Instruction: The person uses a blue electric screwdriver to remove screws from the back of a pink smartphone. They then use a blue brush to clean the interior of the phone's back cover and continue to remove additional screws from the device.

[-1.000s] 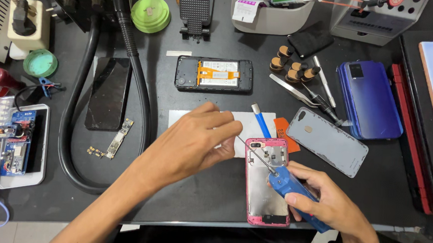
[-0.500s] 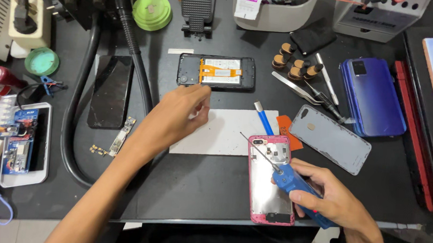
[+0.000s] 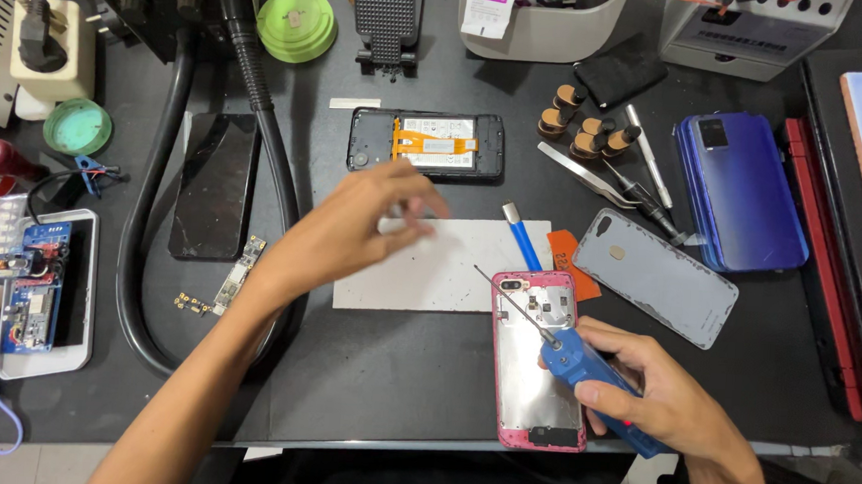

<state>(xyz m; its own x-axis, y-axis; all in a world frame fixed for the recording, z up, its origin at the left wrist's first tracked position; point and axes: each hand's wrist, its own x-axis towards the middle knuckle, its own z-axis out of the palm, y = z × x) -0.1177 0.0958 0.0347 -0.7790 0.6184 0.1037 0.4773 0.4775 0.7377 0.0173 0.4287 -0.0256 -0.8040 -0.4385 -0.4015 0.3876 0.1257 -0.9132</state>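
Note:
My right hand (image 3: pixel 656 395) grips a blue-handled screwdriver (image 3: pixel 583 366), its thin shaft pointing up-left over a pink-framed phone chassis (image 3: pixel 535 363) lying near the desk's front edge. My left hand (image 3: pixel 352 229) hovers, blurred, above the left part of a white mat (image 3: pixel 449 273), fingers loosely curled toward an opened black phone (image 3: pixel 427 143) with an orange flex cable. Whether it pinches something small I cannot tell.
A grey back cover (image 3: pixel 660 276) and a blue phone (image 3: pixel 743 191) lie to the right, with tweezers (image 3: pixel 604 183) and small bottles (image 3: pixel 582 132) behind. A black hose (image 3: pixel 151 255) loops at left beside a black screen (image 3: pixel 215 184) and a circuit board in a white tray (image 3: pixel 44 288).
My left hand has left the pink chassis and moved up and left, over the white mat toward the opened black phone. The right hand with the screwdriver stayed put.

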